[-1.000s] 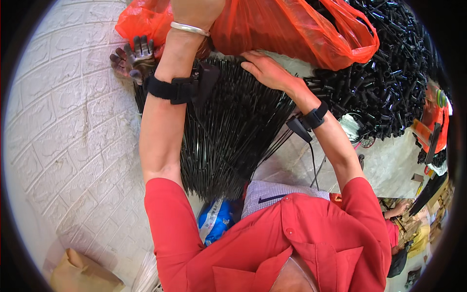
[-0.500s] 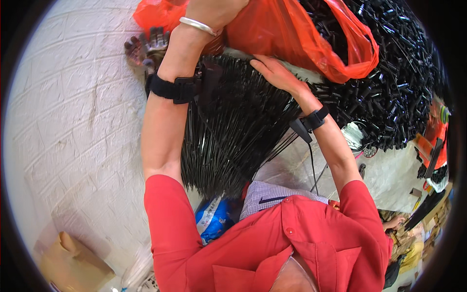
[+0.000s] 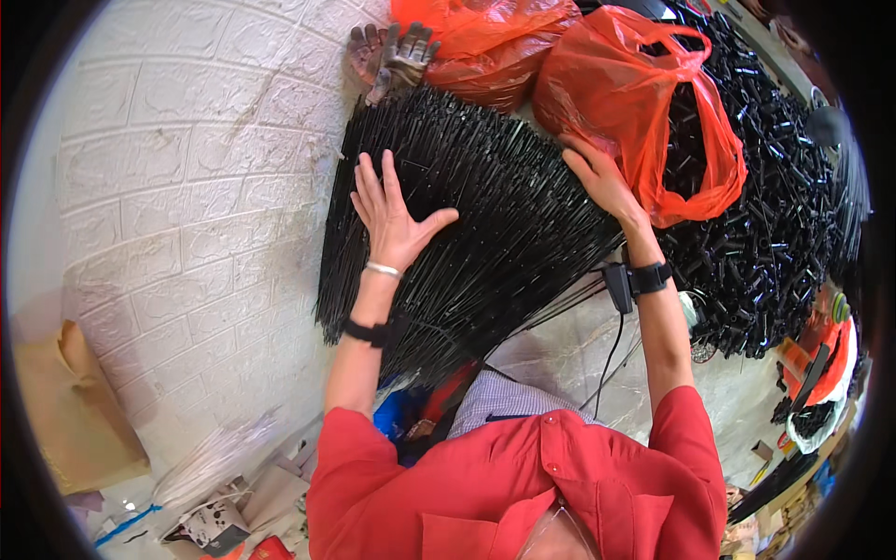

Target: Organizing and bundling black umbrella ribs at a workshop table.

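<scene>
A thick, fanned mass of thin black rods (image 3: 504,215) lies in front of me, its far end wide and its near end drawn together. My left hand (image 3: 397,219) is over the left part of the rods, fingers spread and thumb out; nothing is in it. At the far right edge of the rods rests my right hand (image 3: 599,175), its fingers stretched out flat beside the red plastic bag (image 3: 583,79). Whether that hand touches the bag I cannot tell. Some of the black pieces show through the bag's opening.
Beyond the rods lie another red bag (image 3: 485,47) and a pair of soiled gloves (image 3: 392,56). Short black tubes (image 3: 756,205) form a large heap on the right. A white brick-patterned wall (image 3: 187,205) stands to the left, with a brown paper bag (image 3: 79,411) near it.
My left hand has come back from the red bag at the far side to above the rods and opened. My right hand stays by the rods' far right edge. The view has shifted.
</scene>
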The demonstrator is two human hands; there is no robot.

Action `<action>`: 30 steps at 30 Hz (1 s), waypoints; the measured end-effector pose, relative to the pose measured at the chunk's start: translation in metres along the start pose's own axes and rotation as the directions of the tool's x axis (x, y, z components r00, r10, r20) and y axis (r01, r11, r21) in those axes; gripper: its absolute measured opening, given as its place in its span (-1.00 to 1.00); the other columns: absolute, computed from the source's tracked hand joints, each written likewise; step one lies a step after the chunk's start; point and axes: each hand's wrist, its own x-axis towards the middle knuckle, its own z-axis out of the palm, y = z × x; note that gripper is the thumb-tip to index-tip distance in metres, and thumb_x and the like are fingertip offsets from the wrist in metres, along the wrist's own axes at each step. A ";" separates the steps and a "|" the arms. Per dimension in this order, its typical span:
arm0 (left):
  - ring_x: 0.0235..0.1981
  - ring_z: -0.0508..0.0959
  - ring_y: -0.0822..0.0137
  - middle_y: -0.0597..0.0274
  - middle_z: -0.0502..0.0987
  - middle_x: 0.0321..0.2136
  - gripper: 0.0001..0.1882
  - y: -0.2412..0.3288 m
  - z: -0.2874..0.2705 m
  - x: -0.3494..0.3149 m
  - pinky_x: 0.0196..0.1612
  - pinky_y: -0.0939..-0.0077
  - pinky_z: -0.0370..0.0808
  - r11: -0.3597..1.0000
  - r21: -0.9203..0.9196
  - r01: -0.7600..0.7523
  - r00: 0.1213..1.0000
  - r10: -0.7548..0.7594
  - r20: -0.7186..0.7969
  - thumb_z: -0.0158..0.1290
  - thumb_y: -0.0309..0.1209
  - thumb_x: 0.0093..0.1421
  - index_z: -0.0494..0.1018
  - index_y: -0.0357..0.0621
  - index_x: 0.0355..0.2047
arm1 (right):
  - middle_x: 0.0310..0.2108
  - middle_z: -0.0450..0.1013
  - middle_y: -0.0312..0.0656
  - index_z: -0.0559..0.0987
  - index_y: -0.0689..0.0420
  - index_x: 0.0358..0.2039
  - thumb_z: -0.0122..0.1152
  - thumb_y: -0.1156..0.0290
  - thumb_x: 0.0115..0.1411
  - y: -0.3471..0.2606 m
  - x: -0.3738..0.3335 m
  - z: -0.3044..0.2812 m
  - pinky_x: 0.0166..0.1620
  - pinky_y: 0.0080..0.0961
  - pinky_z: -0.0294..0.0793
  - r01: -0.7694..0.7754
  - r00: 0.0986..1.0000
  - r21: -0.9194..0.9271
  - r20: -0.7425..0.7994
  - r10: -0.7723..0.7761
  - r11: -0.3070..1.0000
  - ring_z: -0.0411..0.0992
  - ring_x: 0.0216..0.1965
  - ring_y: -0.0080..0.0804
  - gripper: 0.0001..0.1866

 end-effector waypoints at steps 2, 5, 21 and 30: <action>0.32 -0.06 -0.24 -0.26 -0.11 0.32 0.20 -0.018 0.027 0.013 0.23 -0.30 -0.06 0.994 0.067 0.091 0.979 -0.077 -0.188 0.18 0.28 -0.08 -0.14 -0.15 0.35 | 0.06 0.41 0.08 0.39 0.31 0.10 0.00 0.20 0.33 -0.022 -0.003 0.004 0.19 -0.40 0.22 -0.010 0.997 -0.091 0.076 0.017 0.996 0.32 0.16 -0.14 -0.52; 0.31 -0.01 -0.20 -0.26 -0.03 0.30 0.16 -0.015 0.046 0.031 0.22 -0.27 -0.02 0.993 0.099 0.065 0.991 -0.053 -0.122 0.09 0.33 -0.04 -0.12 -0.13 0.35 | 0.07 0.39 0.12 0.37 0.31 0.11 0.02 0.21 0.31 -0.032 -0.001 0.002 0.19 -0.36 0.24 -0.032 0.995 -0.172 0.089 0.048 0.985 0.30 0.18 -0.07 -0.51; 0.33 -0.04 -0.21 -0.27 -0.08 0.31 0.08 -0.015 0.050 0.008 0.23 -0.32 -0.08 0.996 -0.057 0.076 0.987 -0.083 -0.140 0.07 0.29 0.02 -0.05 -0.16 0.33 | -0.11 0.53 -0.13 0.41 0.33 0.07 0.05 0.46 0.29 -0.121 -0.097 -0.020 -0.03 -0.56 0.43 -0.140 0.983 0.104 -0.103 0.151 0.985 0.46 -0.07 -0.49 -0.64; 0.29 0.04 -0.21 -0.20 0.02 0.29 -0.14 -0.009 -0.026 -0.009 0.17 -0.36 0.06 0.996 0.025 -0.082 0.944 0.086 -0.317 0.18 0.09 0.01 0.18 0.02 0.25 | -0.17 0.55 -0.16 0.44 0.28 0.05 0.05 0.34 0.30 -0.103 -0.209 -0.028 -0.11 -0.51 0.49 -0.423 0.900 0.272 0.012 0.436 0.864 0.50 -0.14 -0.47 -0.62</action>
